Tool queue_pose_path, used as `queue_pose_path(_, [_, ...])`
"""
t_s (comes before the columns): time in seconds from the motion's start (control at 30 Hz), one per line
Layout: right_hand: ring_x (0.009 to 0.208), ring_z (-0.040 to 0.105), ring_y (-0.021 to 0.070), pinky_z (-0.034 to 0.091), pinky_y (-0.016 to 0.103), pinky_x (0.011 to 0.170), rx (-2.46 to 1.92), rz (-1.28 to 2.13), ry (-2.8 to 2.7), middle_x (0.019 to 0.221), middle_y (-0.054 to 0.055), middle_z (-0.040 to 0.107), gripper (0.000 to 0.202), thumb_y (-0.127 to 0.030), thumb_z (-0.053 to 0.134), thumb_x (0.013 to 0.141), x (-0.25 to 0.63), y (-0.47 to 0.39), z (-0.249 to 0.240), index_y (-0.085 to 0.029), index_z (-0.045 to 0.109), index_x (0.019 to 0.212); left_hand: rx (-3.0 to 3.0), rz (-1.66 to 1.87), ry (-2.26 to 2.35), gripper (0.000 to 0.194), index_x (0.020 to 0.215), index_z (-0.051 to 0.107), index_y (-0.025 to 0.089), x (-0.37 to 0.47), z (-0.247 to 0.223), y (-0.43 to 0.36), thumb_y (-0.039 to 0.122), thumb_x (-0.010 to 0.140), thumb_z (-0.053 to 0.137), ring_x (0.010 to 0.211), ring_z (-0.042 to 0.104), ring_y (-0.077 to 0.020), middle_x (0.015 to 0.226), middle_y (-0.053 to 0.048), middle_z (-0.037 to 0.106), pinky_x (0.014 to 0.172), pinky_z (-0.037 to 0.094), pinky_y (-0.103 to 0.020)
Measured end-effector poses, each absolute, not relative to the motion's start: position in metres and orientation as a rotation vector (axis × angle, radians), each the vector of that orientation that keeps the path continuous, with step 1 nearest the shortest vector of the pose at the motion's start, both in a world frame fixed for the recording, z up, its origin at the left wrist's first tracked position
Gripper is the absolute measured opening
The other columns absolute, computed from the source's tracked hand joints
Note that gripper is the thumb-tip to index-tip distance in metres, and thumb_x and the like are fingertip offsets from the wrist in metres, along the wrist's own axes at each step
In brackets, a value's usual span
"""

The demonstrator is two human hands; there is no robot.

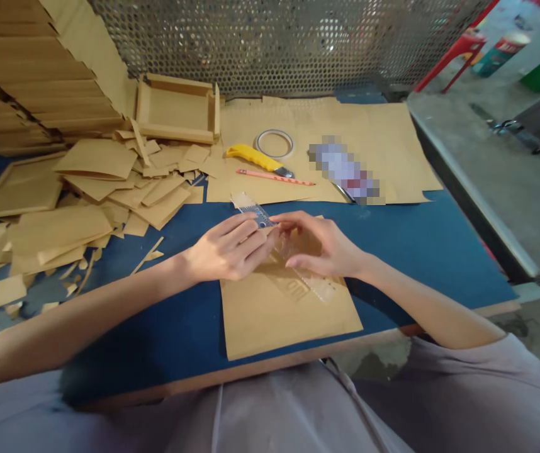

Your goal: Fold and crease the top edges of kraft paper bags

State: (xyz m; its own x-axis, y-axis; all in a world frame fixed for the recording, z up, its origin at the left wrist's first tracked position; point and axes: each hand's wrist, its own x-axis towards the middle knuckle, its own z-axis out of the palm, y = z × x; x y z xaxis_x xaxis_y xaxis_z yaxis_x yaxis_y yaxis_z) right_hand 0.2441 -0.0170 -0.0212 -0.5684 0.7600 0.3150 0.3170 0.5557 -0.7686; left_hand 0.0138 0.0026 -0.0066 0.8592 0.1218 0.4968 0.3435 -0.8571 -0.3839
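Observation:
A clear plastic ruler (pixel 316 283) lies slantwise between my hands, above a sheet of brown cardboard (pixel 289 321) near the table's front edge. My left hand (pixel 232 248) is closed round the ruler's upper part, its fingers curled over it. From the other side my right hand (pixel 324 245) holds the ruler too, its fingertips meeting the left fingers and its thumb on the lower part. Some right fingers are partly hidden. Beyond the hands lie a pink pencil (pixel 274 177), a yellow utility knife (pixel 255 156) and a roll of tape (pixel 274 132).
Cardboard scraps (pixel 151 195) cover the table's left side. A shallow cardboard tray (pixel 178 82) stands behind them, beside tall cardboard stacks (pixel 53 69). Brown sheets (pixel 402 151) lie at the back with a blurred-out object (pixel 345 170). A perforated metal panel (pixel 274 44) closes off the rear.

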Motion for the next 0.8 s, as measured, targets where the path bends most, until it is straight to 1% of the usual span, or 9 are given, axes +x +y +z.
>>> queue_pose_path(0.07, [0.091,0.066,0.0230,0.055,0.037,0.080,-0.887,0.838,-2.217,0.107,0.010,0.068,0.068,-0.050,0.071,0.079,0.242,-0.021,-0.021,-0.020,0.047,0.134,-2.525,-0.659,-0.337,0.025,0.098,0.072,0.019,0.019,-0.008,0.003,0.007,0.094,0.050,0.069,0.070,-0.0138,0.071,0.001,0.071,0.087,0.062,-0.032])
queue_pose_path(0.13, [0.087,0.066,0.0211,0.054,0.034,0.075,-0.944,0.811,-2.248,0.108,0.011,0.067,0.060,-0.037,0.065,0.085,0.243,-0.023,-0.021,-0.020,0.042,0.138,-2.531,-0.671,-0.353,0.026,0.103,0.071,0.018,0.021,-0.009,0.002,0.007,0.095,0.049,0.076,0.072,-0.0140,0.080,0.000,0.074,0.094,0.060,-0.033])
queue_pose_path(0.23, [0.070,0.062,0.0145,0.051,0.030,0.065,-1.043,0.867,-2.180,0.107,0.010,0.067,0.047,-0.021,0.049,0.091,0.250,-0.019,-0.018,-0.019,0.039,0.137,-2.631,-0.711,-0.407,0.030,0.120,0.063,0.016,0.018,-0.012,-0.002,0.007,0.095,0.050,0.098,0.071,-0.0168,0.105,-0.005,0.075,0.097,0.058,-0.034])
queue_pose_path(0.33, [0.068,0.062,0.0142,0.050,0.030,0.065,-1.176,0.956,-1.984,0.096,0.008,0.070,0.031,-0.023,0.044,0.094,0.258,-0.010,-0.013,-0.016,0.047,0.124,-2.827,-0.732,-0.518,0.028,0.124,0.059,0.010,0.012,-0.020,-0.005,0.014,0.097,0.052,0.116,0.064,-0.0214,0.123,-0.012,0.068,0.095,0.058,-0.033])
queue_pose_path(0.43, [0.066,0.064,0.0150,0.050,0.029,0.062,-1.260,1.115,-1.785,0.078,0.005,0.068,0.015,-0.031,0.050,0.094,0.262,-0.003,-0.010,-0.017,0.054,0.100,-2.953,-0.629,-0.607,0.031,0.125,0.058,0.007,0.007,-0.030,-0.008,0.023,0.099,0.050,0.126,0.057,-0.0250,0.133,-0.016,0.061,0.100,0.055,-0.038])
queue_pose_path(0.53, [0.051,0.057,0.0114,0.045,0.026,0.052,-1.323,1.237,-1.765,0.066,0.000,0.063,0.012,-0.030,0.052,0.093,0.261,-0.002,-0.008,-0.018,0.053,0.090,-2.927,-0.590,-0.618,0.033,0.124,0.059,0.005,0.004,-0.033,-0.014,0.025,0.100,0.050,0.123,0.059,-0.0251,0.132,-0.016,0.062,0.100,0.055,-0.037])
queue_pose_path(0.6, [0.049,0.054,0.0113,0.039,0.024,0.049,-1.364,1.243,-1.896,0.063,-0.002,0.061,0.011,-0.026,0.050,0.093,0.261,-0.004,-0.006,-0.019,0.053,0.100,-2.870,-0.581,-0.647,0.031,0.120,0.063,0.005,0.005,-0.032,-0.020,0.025,0.099,0.050,0.120,0.062,-0.0244,0.127,-0.015,0.065,0.096,0.057,-0.035])
queue_pose_path(0.7, [0.052,0.054,0.0131,0.035,0.025,0.051,-1.382,1.181,-2.178,0.060,-0.005,0.059,0.024,-0.019,0.047,0.090,0.261,-0.008,-0.002,-0.019,0.050,0.114,-2.793,-0.550,-0.700,0.031,0.116,0.065,0.004,0.008,-0.029,-0.027,0.025,0.099,0.050,0.114,0.065,-0.0251,0.120,-0.016,0.069,0.088,0.060,-0.033])
queue_pose_path(0.8, [0.049,0.048,0.0128,0.030,0.026,0.052,-1.424,1.008,-2.377,0.056,-0.007,0.055,0.024,-0.018,0.048,0.089,0.256,-0.012,0.001,-0.020,0.048,0.113,-2.788,-0.533,-0.723,0.029,0.115,0.067,0.006,0.009,-0.030,-0.029,0.023,0.100,0.048,0.114,0.066,-0.0243,0.119,-0.015,0.069,0.083,0.062,-0.031])
